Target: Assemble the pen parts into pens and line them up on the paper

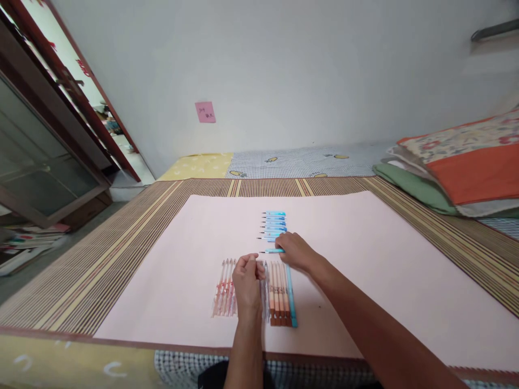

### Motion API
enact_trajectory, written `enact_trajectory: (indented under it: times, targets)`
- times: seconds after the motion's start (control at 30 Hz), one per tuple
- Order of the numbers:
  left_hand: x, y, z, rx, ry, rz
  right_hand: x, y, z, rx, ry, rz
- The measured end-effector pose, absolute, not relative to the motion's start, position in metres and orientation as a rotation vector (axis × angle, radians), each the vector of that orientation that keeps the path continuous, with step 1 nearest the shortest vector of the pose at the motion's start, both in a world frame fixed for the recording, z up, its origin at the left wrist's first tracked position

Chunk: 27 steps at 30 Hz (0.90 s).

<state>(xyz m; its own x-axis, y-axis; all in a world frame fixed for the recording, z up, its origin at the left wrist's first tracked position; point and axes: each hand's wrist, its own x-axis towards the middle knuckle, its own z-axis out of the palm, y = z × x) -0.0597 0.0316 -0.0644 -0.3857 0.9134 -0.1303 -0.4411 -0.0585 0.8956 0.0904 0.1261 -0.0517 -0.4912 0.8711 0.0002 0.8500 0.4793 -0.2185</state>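
My right hand (295, 250) pinches the back end of a blue pen (272, 250), whose tip points left. Just short of that tip, my left hand (248, 273) has its thumb and fingers curled together; what they hold, if anything, is hidden. Beyond my hands, several blue pens (273, 222) lie sideways in a stacked row, tips to the left. Below lie upright rows: pink-and-clear pens (224, 292) on the left, peach pens with brown ends (279, 294), and one turquoise pen (291, 297) on the right. My left hand and wrist partly cover some clear pens (265, 292) between them.
The pens lie on a pale pink sheet (170, 281) over a striped mat (101, 259). Folded bedding (474, 162) is piled at the right. A white wall (284, 70) with a pink note (205, 112) stands behind. Glass-fronted furniture (44, 156) is at the left.
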Motion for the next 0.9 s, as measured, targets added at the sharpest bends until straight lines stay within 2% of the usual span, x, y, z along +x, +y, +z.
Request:
enact_trajectory:
  times: [0.6, 0.9]
  targets:
    - [-0.058, 0.031, -0.066, 0.593, 1.117, 1.647, 0.089, 0.128, -0.035, -1.541, -2.752, 0.319]
    - [-0.056, 0.032, -0.064, 0.582, 1.120, 1.626, 0.166, 0.111, -0.024, -1.698, -2.658, 0.341]
